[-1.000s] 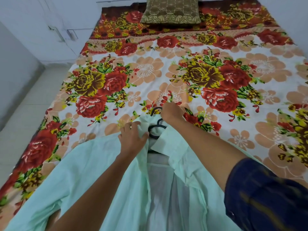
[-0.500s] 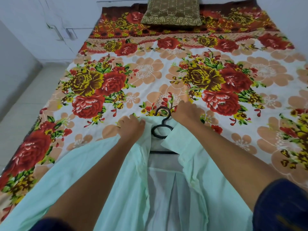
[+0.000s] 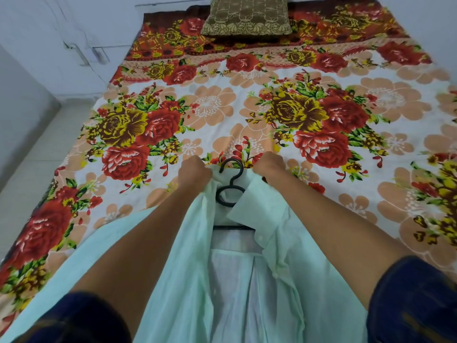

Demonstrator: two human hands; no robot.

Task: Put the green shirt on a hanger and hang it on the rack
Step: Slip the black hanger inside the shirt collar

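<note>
A pale green shirt (image 3: 188, 273) lies front-open on the floral bedsheet (image 3: 247, 115), collar toward the far side. A black hanger (image 3: 230, 191) sits inside it, its hook and loop showing between the two collar ends and its bar across the shirt's opening. My left hand (image 3: 194, 170) is fisted on the left collar edge of the shirt. My right hand (image 3: 270, 164) is fisted on the right collar edge, just right of the hook. The hanger's shoulders are hidden under the cloth. No rack is in view.
A brown embroidered pillow (image 3: 247, 17) lies at the bed's head. A pale tiled floor strip (image 3: 37, 164) runs along the bed's left side, with white cabinet doors (image 3: 61, 40) and a wall beyond. My dark blue sleeves fill the lower corners.
Both hands have slid up along the shirt to the collar ends on either side of the hook and closed on the cloth. The hanger's hook now shows fully.
</note>
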